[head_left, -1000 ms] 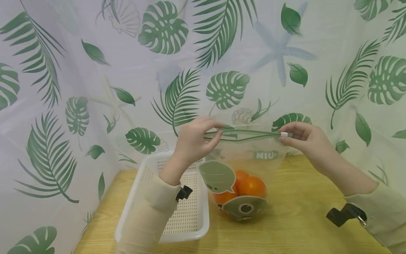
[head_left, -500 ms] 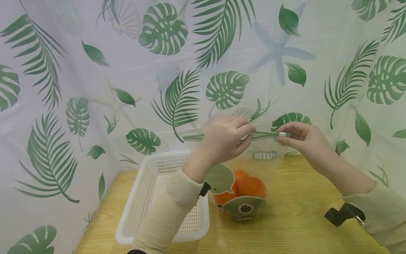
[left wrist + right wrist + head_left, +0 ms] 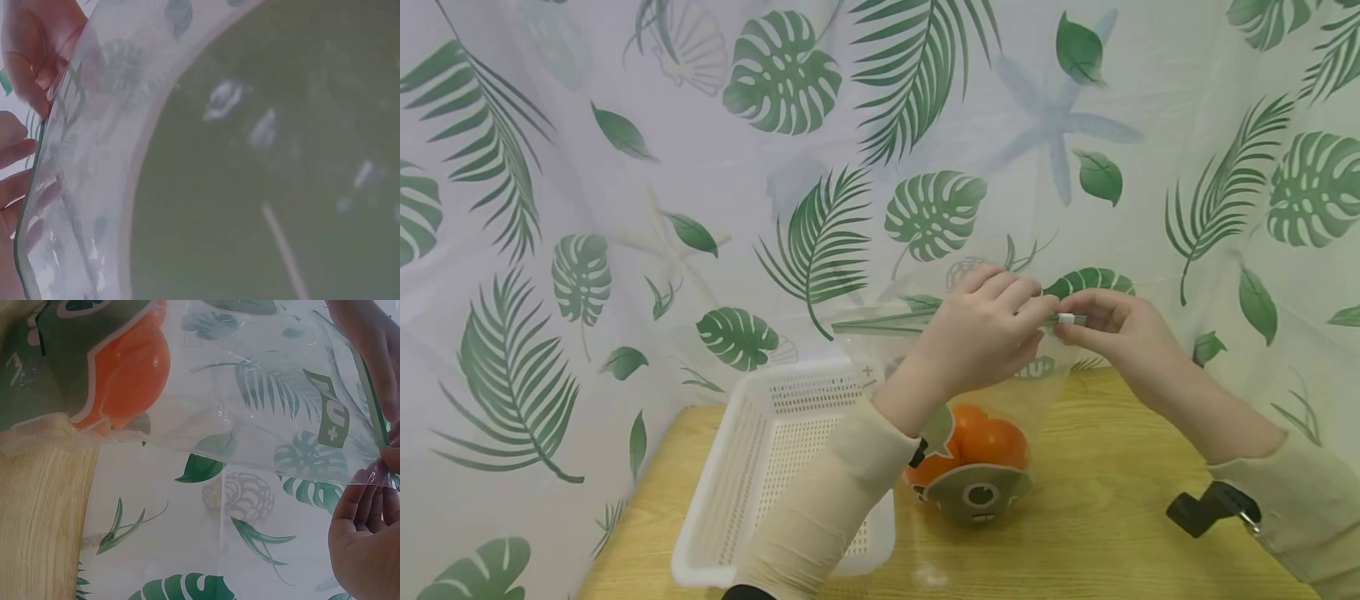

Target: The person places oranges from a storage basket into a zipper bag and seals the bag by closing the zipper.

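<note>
A clear zip bag (image 3: 895,350) with a green zip strip and green cartoon prints stands upright on the table. Several oranges (image 3: 995,442) lie in its bottom. My right hand (image 3: 1108,329) pinches the bag's top right corner, beside the small white slider (image 3: 1067,318). Close to it, my left hand (image 3: 981,333) pinches the zip strip between thumb and fingers, covering part of the printed lettering. In the right wrist view, the fingers of both hands meet at the corner of the bag (image 3: 250,412). A large green print fills most of the left wrist view.
A white plastic basket (image 3: 707,500) with perforated walls stands left of the bag, partly under my left forearm. The wooden table (image 3: 1120,500) ends at a leaf-printed sheet (image 3: 625,333) hanging behind it.
My left hand has slid right along the zip strip, from the bag's left part to near the slider. My right hand stays at the corner. The oranges and basket have not moved.
</note>
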A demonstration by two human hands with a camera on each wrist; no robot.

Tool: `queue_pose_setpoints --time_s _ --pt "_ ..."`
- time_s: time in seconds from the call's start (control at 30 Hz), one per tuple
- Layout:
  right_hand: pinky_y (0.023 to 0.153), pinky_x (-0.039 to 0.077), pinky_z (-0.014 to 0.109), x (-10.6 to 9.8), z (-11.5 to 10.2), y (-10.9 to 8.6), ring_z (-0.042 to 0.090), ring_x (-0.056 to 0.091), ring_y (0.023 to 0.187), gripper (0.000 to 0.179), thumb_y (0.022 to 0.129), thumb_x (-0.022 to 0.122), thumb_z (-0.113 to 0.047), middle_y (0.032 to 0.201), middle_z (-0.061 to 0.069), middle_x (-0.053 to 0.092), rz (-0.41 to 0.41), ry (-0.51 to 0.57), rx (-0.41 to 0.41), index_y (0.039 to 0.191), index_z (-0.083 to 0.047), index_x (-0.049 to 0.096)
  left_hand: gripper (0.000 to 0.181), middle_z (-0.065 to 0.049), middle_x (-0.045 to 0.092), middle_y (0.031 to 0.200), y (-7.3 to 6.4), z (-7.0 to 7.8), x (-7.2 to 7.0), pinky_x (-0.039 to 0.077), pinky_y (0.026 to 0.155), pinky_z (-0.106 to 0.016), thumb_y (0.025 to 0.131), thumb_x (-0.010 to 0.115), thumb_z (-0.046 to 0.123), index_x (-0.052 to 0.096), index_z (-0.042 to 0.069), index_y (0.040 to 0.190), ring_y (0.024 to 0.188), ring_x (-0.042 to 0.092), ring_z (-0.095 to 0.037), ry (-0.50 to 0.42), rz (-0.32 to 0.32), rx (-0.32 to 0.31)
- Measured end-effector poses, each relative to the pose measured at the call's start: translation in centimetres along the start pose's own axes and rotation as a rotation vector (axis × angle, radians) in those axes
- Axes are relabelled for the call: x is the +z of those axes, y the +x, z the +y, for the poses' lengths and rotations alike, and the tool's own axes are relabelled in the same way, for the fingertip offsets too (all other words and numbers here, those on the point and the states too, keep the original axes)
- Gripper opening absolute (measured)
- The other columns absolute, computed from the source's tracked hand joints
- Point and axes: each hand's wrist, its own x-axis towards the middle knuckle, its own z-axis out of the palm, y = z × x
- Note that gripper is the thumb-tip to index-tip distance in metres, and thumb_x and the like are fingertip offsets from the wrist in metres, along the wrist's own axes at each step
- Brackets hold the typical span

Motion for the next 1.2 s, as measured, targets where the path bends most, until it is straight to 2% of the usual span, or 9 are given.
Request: queue_pose_setpoints --time_s 0.2,0.3,0.43,0.6,0.77,0.83,1.03,1.2 --pt "0.085 0.055 0.010 0.1 0.3 0.1 -0.007 0.070 0.098 0.024 0.103 0.068 -0.005 0.109 -0.029 0.074 -0.004 0.115 -0.004 0.113 -0.027 0.067 0.033 0.006 0.071 0.114 0.6 0.7 0.7 0.047 0.112 -0.033 0.104 0.047 0.029 0.069 0.025 0.127 0.108 0.068 -0.015 0.085 0.001 0.025" --pt "0.085 0.054 0.009 0.1 0.5 0.2 -0.006 0.070 0.099 0.028 0.102 0.066 0.000 0.109 -0.026 0.075 -0.009 0.181 -0.011 0.112 -0.027 0.068 0.032 0.005 0.070 0.112 0.7 1.0 1.0 0.046 0.112 -0.034 0.102 0.046 0.028 0.069 0.024 0.125 0.107 0.067 -0.017 0.125 0.011 0.034" --pt "0.087 0.053 0.008 0.1 0.6 0.2 -0.006 0.069 0.100 0.029 0.104 0.065 -0.002 0.111 -0.027 0.074 -0.014 0.178 -0.019 0.114 -0.029 0.067 0.030 0.005 0.069 0.107 0.9 1.2 1.3 0.047 0.113 -0.036 0.100 0.044 0.023 0.069 0.023 0.117 0.106 0.066 -0.018 0.175 0.028 0.054" --pt "0.088 0.054 0.010 0.0 0.7 0.2 -0.004 0.069 0.103 0.026 0.104 0.063 -0.003 0.115 -0.025 0.075 -0.023 0.235 -0.013 0.117 -0.026 0.067 0.031 0.004 0.070 0.108 1.4 1.4 1.5 0.047 0.112 -0.035 0.100 0.042 0.020 0.069 0.020 0.115 0.106 0.065 -0.018 0.221 0.025 0.091" --pt "0.086 0.056 0.011 0.0 0.9 0.2 -0.002 0.070 0.101 0.025 0.103 0.066 -0.003 0.113 -0.022 0.077 -0.010 0.285 -0.009 0.116 -0.024 0.068 0.031 0.005 0.072 0.111 1.9 1.4 1.7 0.047 0.115 -0.033 0.110 0.040 0.019 0.070 0.022 0.114 0.108 0.066 -0.016 0.255 0.025 0.100" --pt "0.086 0.056 0.011 0.0 1.0 0.2 -0.003 0.072 0.100 0.026 0.103 0.065 -0.001 0.112 -0.021 0.077 -0.008 0.313 -0.007 0.116 -0.024 0.068 0.028 0.006 0.072 0.112 2.0 1.4 1.8 0.047 0.116 -0.033 0.113 0.042 0.021 0.070 0.023 0.113 0.108 0.067 -0.016 0.272 0.018 0.101" --pt "0.083 0.058 0.012 0.0 1.3 0.1 -0.001 0.073 0.095 0.023 0.102 0.067 0.001 0.106 -0.016 0.078 0.008 0.395 0.007 0.111 -0.020 0.067 0.022 0.008 0.072 0.112 2.0 1.5 1.8 0.047 0.116 -0.033 0.112 0.050 0.031 0.072 0.025 0.110 0.108 0.066 -0.014 0.300 -0.021 0.103" --pt "0.084 0.058 0.013 0.1 1.3 0.0 0.000 0.073 0.094 0.023 0.101 0.066 0.003 0.103 -0.015 0.079 0.012 0.401 -0.013 0.107 -0.019 0.070 0.030 0.008 0.072 0.108 1.9 1.5 2.1 0.048 0.116 -0.033 0.115 0.042 0.021 0.072 0.026 0.114 0.107 0.067 -0.013 0.337 -0.011 0.103"
